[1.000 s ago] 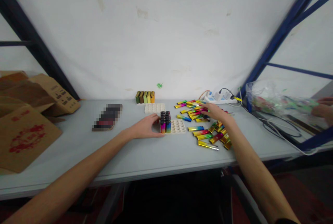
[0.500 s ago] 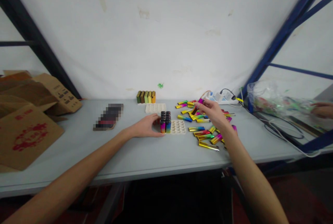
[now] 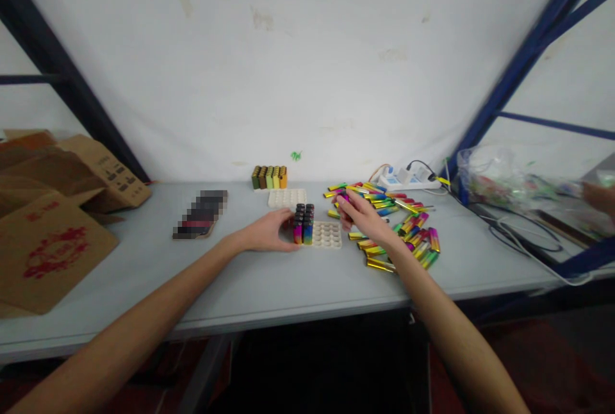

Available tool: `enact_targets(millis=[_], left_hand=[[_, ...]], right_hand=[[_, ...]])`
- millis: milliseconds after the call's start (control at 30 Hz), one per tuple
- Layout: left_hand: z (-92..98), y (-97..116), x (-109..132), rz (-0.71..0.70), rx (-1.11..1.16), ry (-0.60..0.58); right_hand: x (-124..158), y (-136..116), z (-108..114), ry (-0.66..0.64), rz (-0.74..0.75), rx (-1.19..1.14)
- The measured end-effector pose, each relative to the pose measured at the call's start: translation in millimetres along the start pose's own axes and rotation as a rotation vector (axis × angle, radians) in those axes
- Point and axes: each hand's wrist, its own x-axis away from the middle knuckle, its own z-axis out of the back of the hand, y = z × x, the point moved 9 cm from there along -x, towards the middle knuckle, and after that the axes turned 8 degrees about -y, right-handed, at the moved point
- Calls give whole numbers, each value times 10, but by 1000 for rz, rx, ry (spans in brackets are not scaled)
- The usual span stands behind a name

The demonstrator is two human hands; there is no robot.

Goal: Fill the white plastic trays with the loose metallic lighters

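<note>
My left hand curls around the left end of a white tray, thumb in front and fingers behind. In that end stand several upright lighters with black tops and purple-to-blue metallic bodies. Round pockets show in the right part of this tray. My right hand is above the tray's right side, its fingers pinched on a lighter with a purple body, mostly covered by the fingers. A heap of shiny multicoloured lighters lies beyond that hand, to the right.
Behind stand a second white tray and a block of green-to-orange lighters. A pixelated flat object and cardboard boxes are left. A power strip, cables and another person's blurred hand are right.
My right hand has moved left from the heap to the tray, carrying the lighter. My left hand stays around the tray's left end. The other person's hand at far right has shifted.
</note>
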Motion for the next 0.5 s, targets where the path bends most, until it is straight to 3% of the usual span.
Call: enact_targets(millis=[267, 500], left_hand=[[-15, -37, -5, 15, -9, 0], [-16, -27, -8, 26, -45, -17]], right_hand=[[9, 206, 0, 208, -205, -132], [40, 192, 53, 282, -184, -101]])
